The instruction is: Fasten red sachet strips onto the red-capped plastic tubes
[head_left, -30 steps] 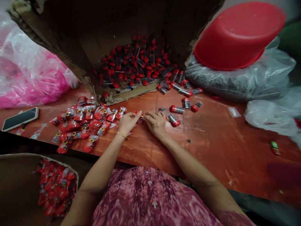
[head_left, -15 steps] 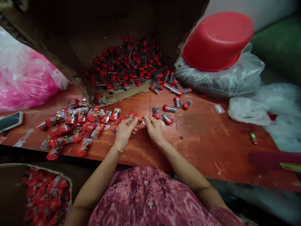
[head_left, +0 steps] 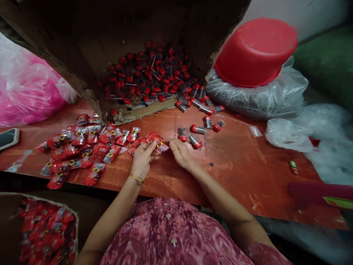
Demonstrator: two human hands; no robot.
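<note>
My left hand (head_left: pixel 141 163) pinches a red printed sleeve (head_left: pixel 160 144) with a yellow ring and a clear end, just above the tabletop. My right hand (head_left: pixel 180 154) is a short way to its right, fingertips pressed together; whether anything is between them is hidden. Beyond it lie several small clear tubes (head_left: pixel 195 141) with red caps and dark contents. More flat red sleeves (head_left: pixel 138 142) lie by my left fingers. Farther left is a heap of red wrapped tubes (head_left: pixel 99 151).
An open cardboard box (head_left: pixel 154 115) at the back holds many red-capped tubes. At lower left stands a container (head_left: pixel 75 221) of wrapped pieces. A red tub (head_left: pixel 256 51) sits upside down on a plastic bag (head_left: pixel 248 101). A phone (head_left: pixel 9 138) lies far left.
My hands have moved apart. The printed sleeve, earlier between both hands' fingertips, now shows more fully in my left hand.
</note>
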